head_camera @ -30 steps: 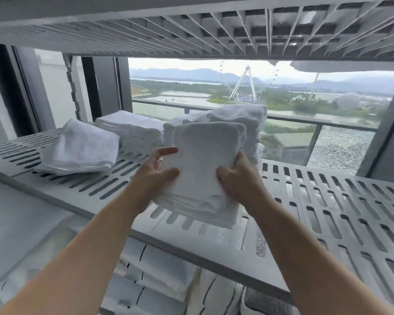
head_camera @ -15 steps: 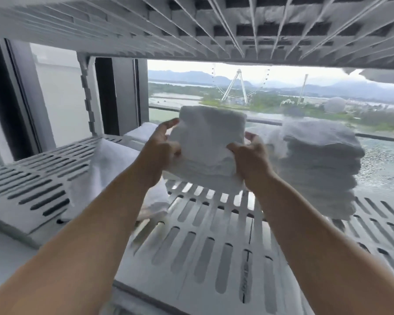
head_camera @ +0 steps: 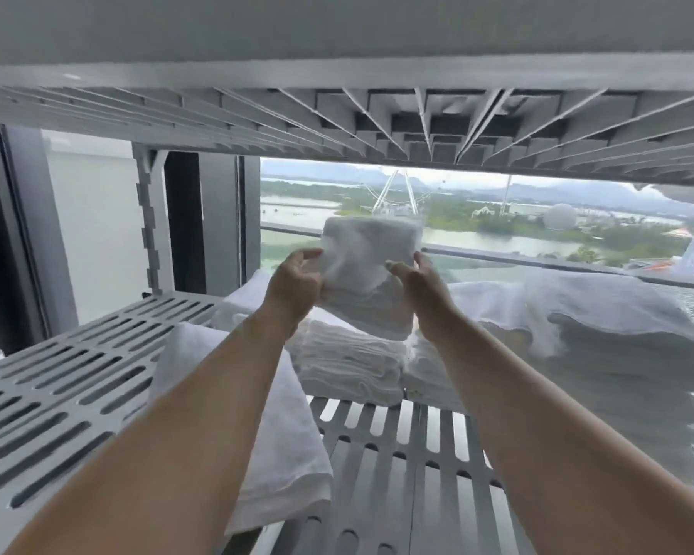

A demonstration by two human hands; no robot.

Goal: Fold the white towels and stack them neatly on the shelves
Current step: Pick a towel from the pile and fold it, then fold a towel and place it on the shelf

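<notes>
Above the low stack [head_camera: 349, 366], our left hand [head_camera: 295, 282] and right hand [head_camera: 425, 288] grip the towel [head_camera: 371, 250]; set down crooked, it may slide off.

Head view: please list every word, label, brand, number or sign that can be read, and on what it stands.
None. The folded towel held by the left hand and right hand, the stacked towels and the shelf show no print.
The buildings outside the window are too blurred to read.
</notes>
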